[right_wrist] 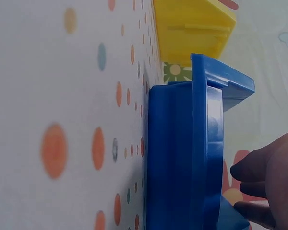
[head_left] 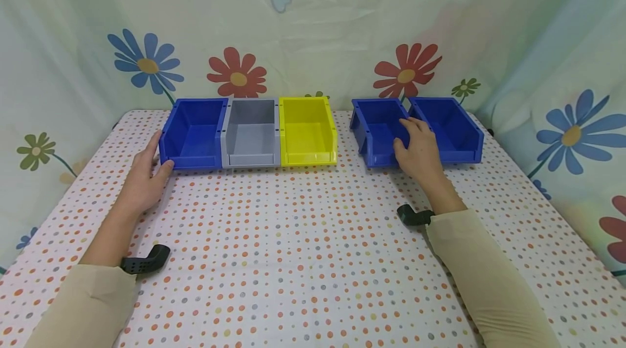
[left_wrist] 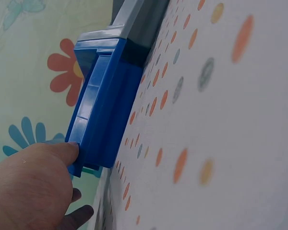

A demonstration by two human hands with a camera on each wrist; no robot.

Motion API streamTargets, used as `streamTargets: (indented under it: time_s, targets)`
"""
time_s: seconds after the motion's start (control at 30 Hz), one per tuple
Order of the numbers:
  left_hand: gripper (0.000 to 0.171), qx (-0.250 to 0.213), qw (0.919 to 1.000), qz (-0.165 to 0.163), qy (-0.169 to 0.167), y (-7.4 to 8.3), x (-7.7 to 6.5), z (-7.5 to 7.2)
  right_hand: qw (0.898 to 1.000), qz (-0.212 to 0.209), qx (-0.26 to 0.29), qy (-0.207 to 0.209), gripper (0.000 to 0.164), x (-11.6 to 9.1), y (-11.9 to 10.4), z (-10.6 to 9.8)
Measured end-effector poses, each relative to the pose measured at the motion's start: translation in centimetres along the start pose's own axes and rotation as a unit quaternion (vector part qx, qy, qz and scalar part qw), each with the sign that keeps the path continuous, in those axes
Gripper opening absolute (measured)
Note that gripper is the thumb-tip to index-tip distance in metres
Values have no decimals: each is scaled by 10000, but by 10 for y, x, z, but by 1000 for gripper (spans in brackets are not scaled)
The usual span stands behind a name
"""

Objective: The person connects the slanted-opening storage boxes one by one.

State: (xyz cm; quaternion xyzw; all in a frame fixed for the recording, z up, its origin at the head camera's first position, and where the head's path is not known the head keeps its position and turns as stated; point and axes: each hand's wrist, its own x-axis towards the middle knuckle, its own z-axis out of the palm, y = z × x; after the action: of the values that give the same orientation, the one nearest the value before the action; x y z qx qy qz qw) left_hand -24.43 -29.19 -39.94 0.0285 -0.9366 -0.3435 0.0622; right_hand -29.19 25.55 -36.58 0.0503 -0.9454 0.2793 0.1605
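Observation:
On the left, a blue bin [head_left: 191, 162], a grey bin [head_left: 251, 160] and a yellow bin [head_left: 309, 159] stand side by side. My left hand [head_left: 144, 176] lies along the blue bin's outer side, thumb touching its front corner; in the left wrist view the thumb rests on the blue bin [left_wrist: 93, 100] and the other fingers extend below. To the right stand a second blue bin [head_left: 383, 159] and a third blue bin [head_left: 459, 156]. My right hand [head_left: 419, 149] is over the second one, near its right wall, with loosely bent fingers. Whether the fingertips touch it, I cannot tell.
A dotted cloth covers the table [head_left: 283, 250]. A gap separates the yellow bin from the second blue bin. Behind the bins hangs a flowered curtain [head_left: 323, 27], which also closes off both sides. Each wrist wears a black strap [head_left: 146, 261] with a small mount.

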Motion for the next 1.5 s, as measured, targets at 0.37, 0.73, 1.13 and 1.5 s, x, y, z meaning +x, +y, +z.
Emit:
streamTargets:
  time_s: [0.37,0.73,1.13,1.5]
  targets:
    - [68,3,10000,-66,18,0,0,1,9996,65,226,148,52,0,-2,-1]
    - [69,-35,10000,-9,3,2,0,0,9966,368,724,116,57,1,-5,-4]
    - [69,8,10000,-41,28,2,-1,0,9909,930,976,-27,54,1,-4,-4]
    - [68,-4,10000,-40,15,3,-1,0,9888,1069,1033,142,52,1,-3,-3]
